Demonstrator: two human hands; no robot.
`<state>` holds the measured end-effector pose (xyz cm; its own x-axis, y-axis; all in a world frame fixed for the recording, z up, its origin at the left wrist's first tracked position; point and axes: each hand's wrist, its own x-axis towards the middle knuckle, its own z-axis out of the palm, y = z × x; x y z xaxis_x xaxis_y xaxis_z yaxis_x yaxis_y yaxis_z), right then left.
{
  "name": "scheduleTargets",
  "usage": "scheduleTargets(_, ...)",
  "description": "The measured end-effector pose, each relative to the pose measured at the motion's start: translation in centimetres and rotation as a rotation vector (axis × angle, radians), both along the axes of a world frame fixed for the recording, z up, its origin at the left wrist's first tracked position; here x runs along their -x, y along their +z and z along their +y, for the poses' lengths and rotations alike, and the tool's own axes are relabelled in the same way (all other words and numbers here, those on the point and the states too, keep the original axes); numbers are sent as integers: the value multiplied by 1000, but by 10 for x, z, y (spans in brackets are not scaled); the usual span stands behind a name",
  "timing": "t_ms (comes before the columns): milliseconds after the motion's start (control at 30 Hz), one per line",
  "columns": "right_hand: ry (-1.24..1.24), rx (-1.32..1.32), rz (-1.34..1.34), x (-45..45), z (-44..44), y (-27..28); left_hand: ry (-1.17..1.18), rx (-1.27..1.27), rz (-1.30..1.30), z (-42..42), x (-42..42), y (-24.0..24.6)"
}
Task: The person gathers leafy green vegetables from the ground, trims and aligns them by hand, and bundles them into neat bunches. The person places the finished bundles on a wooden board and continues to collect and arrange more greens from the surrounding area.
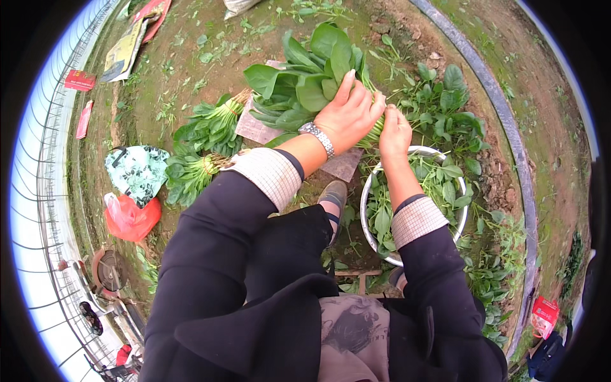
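Observation:
A large bunch of leafy greens, apparently spinach (pixel 312 79), lies across a pale flat board (pixel 255 125), leaves to the far left and stems to the right. Over its leaves and upper stems, my left hand (pixel 351 110) presses and grips, a metal-band watch (pixel 317 136) on the wrist. My right hand (pixel 396 131) pinches at the stem ends, close beside the left fingers; its fingertips partly hide what they hold. Below my right forearm stands a round metal basin (pixel 366 210) filled with loose leaves (pixel 429 176).
Two tied bundles of greens (pixel 215 124) (pixel 193 174) lie left of the board. Beyond them are a patterned cloth bag (pixel 138 172) and a red plastic bag (pixel 133 217). Greens (pixel 448 102) grow at the right, inside a grey hose (pixel 513 119). My shoe (pixel 334 193) is near the basin.

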<state>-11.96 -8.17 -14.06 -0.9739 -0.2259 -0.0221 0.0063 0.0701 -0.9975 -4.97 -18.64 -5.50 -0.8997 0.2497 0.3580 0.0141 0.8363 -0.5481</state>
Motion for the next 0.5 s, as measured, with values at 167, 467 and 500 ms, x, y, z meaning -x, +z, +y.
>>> scheduleTargets(167,17,-353,80,-5,-6,-35,58,-354,-178,-11,-5,-71)
scheduleTargets(467,-34,-259,84,-2,-4,-49,120,-117,-482,-18,24,-35)
scheduleTargets(500,-32,-258,71,-2,-5,-47,148,-20,-505,-15,28,-36)
